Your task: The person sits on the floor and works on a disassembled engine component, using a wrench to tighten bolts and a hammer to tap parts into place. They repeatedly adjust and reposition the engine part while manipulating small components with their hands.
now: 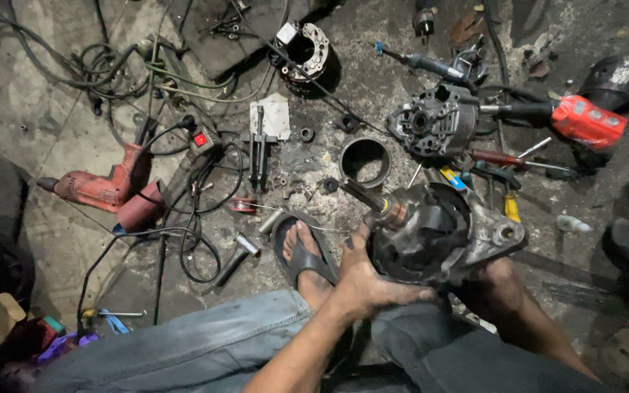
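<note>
Dim, flat light falls from overhead, brightest on the concrete floor (60,109) toward ten o'clock. Corners at seven and four o'clock sink into near-black shadow. Wide-angle distortion bends the edges. The centre stays fairly sharp; greasy metal at three o'clock shows faint glints, no harsh glare.

You're sitting on the stained concrete floor (60,109) of a rough repair workshop. At ten o'clock lies a red power drill (100,188) amid tangled black cables (198,211); at twelve a stripped stator ring (301,49), and at two a dismantled alternator housing (434,120) with screwdrivers (507,159) beside it. Loose nuts and grime litter the middle
</note>
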